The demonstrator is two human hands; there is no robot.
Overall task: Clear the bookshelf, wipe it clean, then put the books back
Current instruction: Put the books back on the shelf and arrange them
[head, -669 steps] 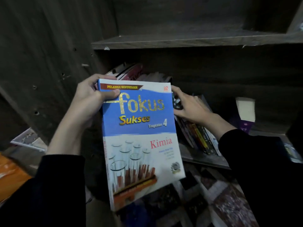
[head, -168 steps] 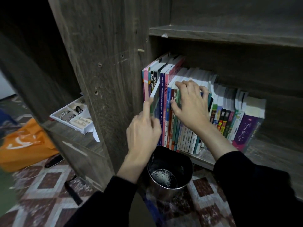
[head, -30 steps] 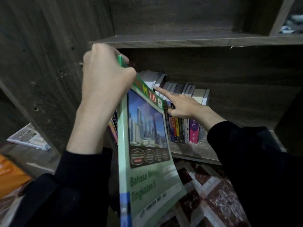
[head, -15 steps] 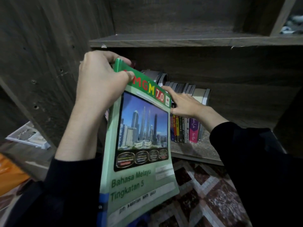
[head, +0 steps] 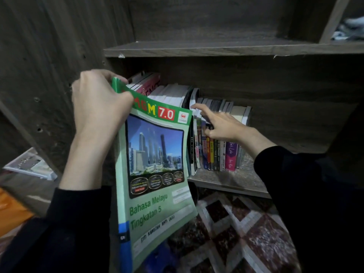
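My left hand grips the top edge of a green book titled Bahasa Melayu Tingkatan 5, which hangs cover-out in front of the shelf. A row of upright books stands on the lower shelf board of the dark wooden bookshelf. My right hand reaches into that row, fingers stretched onto the tops and spines of the smaller books. Taller books stand at the left of the row, partly hidden behind the green book.
The upper shelf board runs above the books. A wooden side panel stands at the left. A white tray lies on a low ledge at far left, with something orange below. Patterned floor lies beneath.
The green book has shifted slightly lower and rightward in my left hand. My right hand's fingers have spread further along the tops of the small books.
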